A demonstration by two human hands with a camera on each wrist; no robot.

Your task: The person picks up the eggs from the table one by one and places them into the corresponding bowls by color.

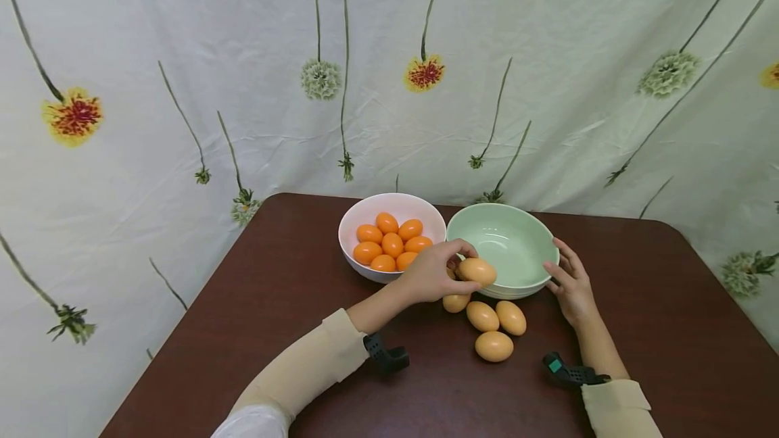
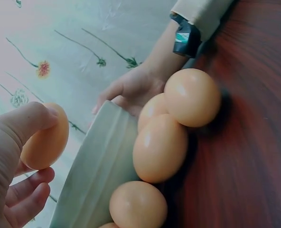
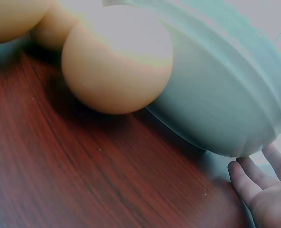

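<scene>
Within the pinch of the left hand [image 1: 433, 274] sits one brown egg [image 1: 479, 272].

I count one pink bowl [image 1: 349, 235] left, one green bowl [image 1: 520, 245] right, eight visible orange ovals [image 1: 392, 245], six brown eggs [image 1: 494, 347]: one in my left hand [image 1: 429, 274], five nearer.

The left arm [image 1: 310, 365] extends forward and across to the right; the left hand [image 1: 433, 274] pinches, its thumb [image 2: 29, 118] opposite bent fingers [image 2: 30, 204]. The right arm [image 1: 601, 353] extends forward, leaning slightly inward; the right hand [image 1: 573, 288] has its fingers [image 3: 245, 183] slightly spread and relaxed. The two hands are apart.
</scene>
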